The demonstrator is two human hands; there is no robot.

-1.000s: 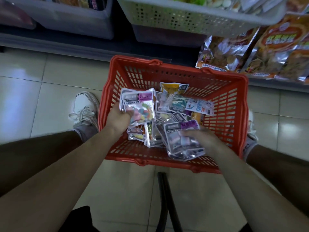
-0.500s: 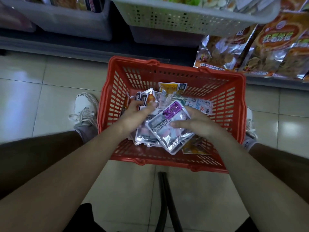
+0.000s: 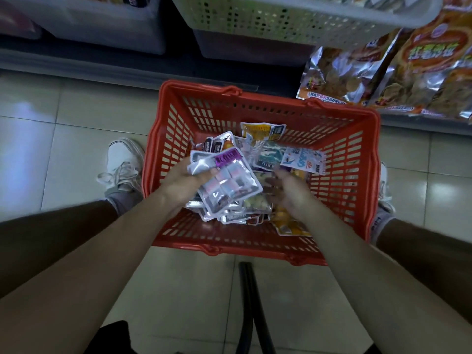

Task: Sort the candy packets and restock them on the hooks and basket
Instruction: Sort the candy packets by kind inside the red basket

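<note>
A red shopping basket (image 3: pixel 355 175) stands on the tiled floor between my feet, holding several loose candy packets. My left hand (image 3: pixel 184 180) grips a stack of silver packets, the top one a purple-labelled packet (image 3: pixel 227 182), held over the basket's left side. My right hand (image 3: pixel 288 190) reaches down into the pile at the basket's middle right, fingers spread among the packets; whether it holds one is hidden. A yellow packet (image 3: pixel 263 131) and a white-blue packet (image 3: pixel 304 162) lie toward the far side.
Grey shelf baskets (image 3: pixel 281 21) sit above and beyond the red basket. Large orange snack bags (image 3: pixel 398 72) hang at the upper right. My white shoes (image 3: pixel 125 162) flank the basket. A black strap (image 3: pixel 250 302) lies on the floor in front of me.
The purple-labelled packet passed from my right hand onto the stack in my left hand. My right hand let go and moved right, down into the pile.
</note>
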